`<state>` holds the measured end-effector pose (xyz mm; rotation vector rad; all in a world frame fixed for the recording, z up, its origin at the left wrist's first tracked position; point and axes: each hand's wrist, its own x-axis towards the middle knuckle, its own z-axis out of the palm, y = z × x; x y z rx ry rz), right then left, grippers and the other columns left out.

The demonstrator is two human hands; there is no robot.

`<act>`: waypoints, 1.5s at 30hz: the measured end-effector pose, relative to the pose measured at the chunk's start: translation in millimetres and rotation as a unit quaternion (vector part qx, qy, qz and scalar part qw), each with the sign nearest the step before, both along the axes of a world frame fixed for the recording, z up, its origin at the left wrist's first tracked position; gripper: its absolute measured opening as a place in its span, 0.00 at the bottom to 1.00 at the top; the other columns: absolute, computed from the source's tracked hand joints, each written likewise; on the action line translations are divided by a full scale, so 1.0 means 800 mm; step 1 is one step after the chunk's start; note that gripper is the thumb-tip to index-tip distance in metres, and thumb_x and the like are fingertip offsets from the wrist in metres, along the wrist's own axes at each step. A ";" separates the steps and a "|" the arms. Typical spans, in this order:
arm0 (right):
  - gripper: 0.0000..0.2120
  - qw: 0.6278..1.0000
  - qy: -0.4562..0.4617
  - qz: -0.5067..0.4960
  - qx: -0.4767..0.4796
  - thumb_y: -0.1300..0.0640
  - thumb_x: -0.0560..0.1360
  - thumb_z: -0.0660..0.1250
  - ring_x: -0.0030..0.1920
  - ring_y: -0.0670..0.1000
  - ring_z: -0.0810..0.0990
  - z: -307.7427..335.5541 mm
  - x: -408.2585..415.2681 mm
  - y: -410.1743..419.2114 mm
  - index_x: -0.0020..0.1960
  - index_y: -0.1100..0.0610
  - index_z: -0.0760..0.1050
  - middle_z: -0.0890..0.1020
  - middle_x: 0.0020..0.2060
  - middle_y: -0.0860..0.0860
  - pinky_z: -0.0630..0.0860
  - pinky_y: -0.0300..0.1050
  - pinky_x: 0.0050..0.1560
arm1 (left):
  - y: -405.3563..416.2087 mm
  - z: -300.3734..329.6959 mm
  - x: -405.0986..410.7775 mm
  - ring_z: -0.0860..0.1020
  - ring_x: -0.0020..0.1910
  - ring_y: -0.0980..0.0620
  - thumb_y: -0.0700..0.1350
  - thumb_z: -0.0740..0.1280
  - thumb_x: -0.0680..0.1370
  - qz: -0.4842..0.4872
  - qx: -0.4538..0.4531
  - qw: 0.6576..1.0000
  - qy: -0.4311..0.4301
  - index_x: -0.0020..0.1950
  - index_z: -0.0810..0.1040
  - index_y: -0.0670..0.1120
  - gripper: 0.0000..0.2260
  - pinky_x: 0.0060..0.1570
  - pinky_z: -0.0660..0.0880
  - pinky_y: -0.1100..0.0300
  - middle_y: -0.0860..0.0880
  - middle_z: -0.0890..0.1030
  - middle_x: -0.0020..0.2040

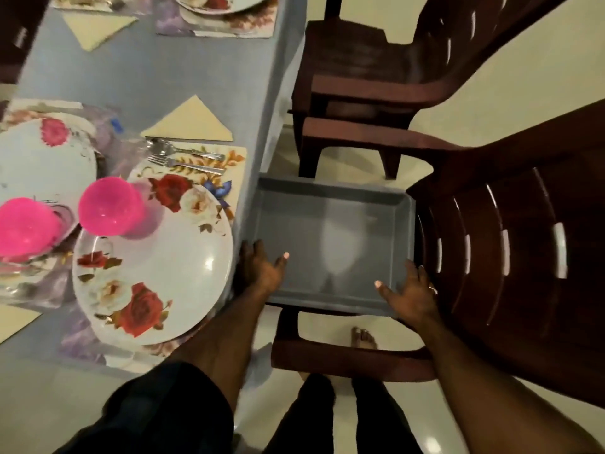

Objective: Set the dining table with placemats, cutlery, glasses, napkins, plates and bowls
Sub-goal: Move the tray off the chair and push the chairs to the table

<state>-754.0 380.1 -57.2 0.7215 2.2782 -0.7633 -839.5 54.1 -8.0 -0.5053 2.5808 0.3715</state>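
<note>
Both hands, left [262,271] & right [409,290], fingers spread, reach the empty grey tray [330,204] on a chair; table [157,77] nearly set: plate [170,267], pink bowl [109,208], cutlery [186,160], napkin [193,121] down; glasses unclear.

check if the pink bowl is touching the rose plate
Touching: the head view shows the pink bowl resting on the far rim of the rose plate, with no gap between them.
</note>
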 end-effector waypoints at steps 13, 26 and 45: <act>0.23 0.955 0.089 -0.283 -0.016 0.52 0.77 0.73 0.57 0.62 0.83 -0.008 -0.041 0.024 0.69 0.58 0.75 0.83 0.59 0.58 0.81 0.54 0.59 | 0.008 -0.054 -0.042 0.65 0.79 0.35 0.71 0.73 0.72 0.306 0.087 0.946 0.053 0.84 0.59 0.43 0.51 0.78 0.63 0.41 0.39 0.65 0.82; 0.29 0.922 0.255 -0.250 0.150 0.36 0.73 0.63 0.54 0.65 0.83 0.277 -0.003 0.099 0.62 0.57 0.80 0.85 0.54 0.59 0.82 0.59 0.56 | 0.059 0.145 0.017 0.70 0.75 0.34 0.75 0.72 0.68 0.249 0.245 0.937 -0.002 0.80 0.64 0.44 0.51 0.74 0.67 0.42 0.38 0.70 0.78; 0.27 0.958 0.279 -0.068 -0.008 0.39 0.78 0.66 0.58 0.68 0.82 0.423 -0.073 0.158 0.64 0.61 0.81 0.84 0.58 0.63 0.79 0.59 0.59 | 0.062 0.352 0.135 0.74 0.71 0.33 0.65 0.69 0.78 0.401 0.146 0.893 0.142 0.78 0.69 0.38 0.39 0.70 0.73 0.46 0.36 0.73 0.75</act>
